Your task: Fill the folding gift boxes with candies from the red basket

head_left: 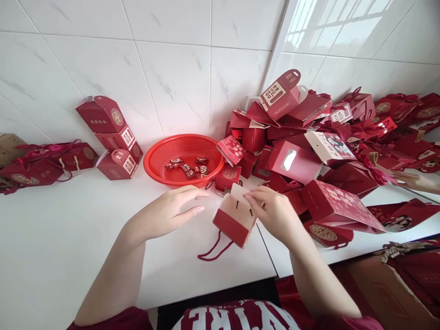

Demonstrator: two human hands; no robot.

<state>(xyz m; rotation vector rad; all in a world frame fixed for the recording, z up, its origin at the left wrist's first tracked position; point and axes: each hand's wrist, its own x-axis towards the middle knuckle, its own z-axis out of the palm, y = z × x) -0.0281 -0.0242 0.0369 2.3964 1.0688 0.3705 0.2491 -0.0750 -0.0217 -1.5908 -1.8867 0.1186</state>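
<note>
My right hand (271, 208) pinches the edge of a small red gift box (231, 227), which is tilted with its pale inside and raised flap showing. Dark knots of its cord show inside, and a red cord handle (215, 257) hangs out over the table. To the left of the box, my left hand (175, 208) is held over the white tabletop, fingers stretched out and nothing in them. Just beyond it stands a red plastic basket (151, 162) with several small wrapped candies (187, 170) at its bottom.
A large heap of red gift boxes (295, 160) fills the right side. Stacked boxes (118, 137) and ribboned boxes (44, 165) stand at the left by the tiled wall. Another person's hand (417, 181) reaches in at far right. A cardboard carton (381, 293) sits below the table edge.
</note>
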